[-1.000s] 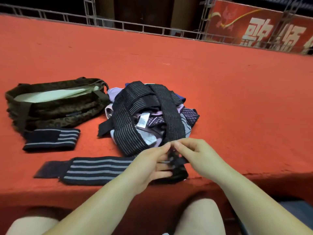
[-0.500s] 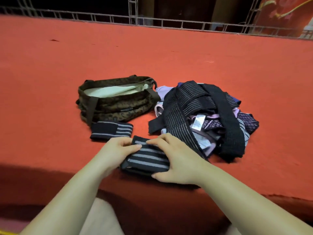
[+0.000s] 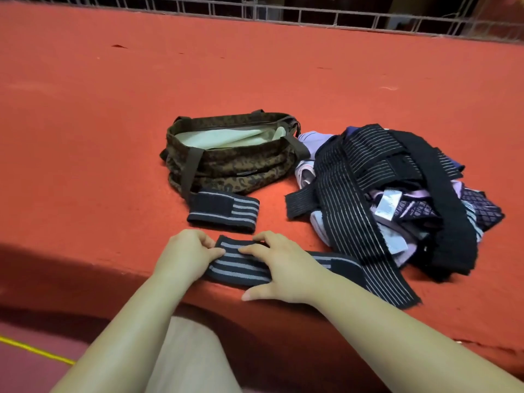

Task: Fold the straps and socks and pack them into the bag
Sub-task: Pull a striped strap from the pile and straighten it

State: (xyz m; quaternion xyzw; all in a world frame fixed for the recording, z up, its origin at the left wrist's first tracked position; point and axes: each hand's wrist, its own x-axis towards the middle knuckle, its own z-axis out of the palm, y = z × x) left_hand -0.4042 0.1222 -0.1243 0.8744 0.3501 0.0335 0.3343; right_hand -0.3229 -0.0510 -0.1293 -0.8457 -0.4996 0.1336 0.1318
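Since half a second ago both hands shifted: left hand pinches the striped strap end, right hand presses it flat, at the bench near edge. Folding step; next, carry it to the bag.

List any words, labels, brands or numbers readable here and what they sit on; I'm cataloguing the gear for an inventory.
No text can be read in this picture.
White sewn-in care tag in the heap of dark straps and purple socks: print is there, too blurred to read.
Small dark label strip on the front of the brown leopard-print fabric bag: too small to read.
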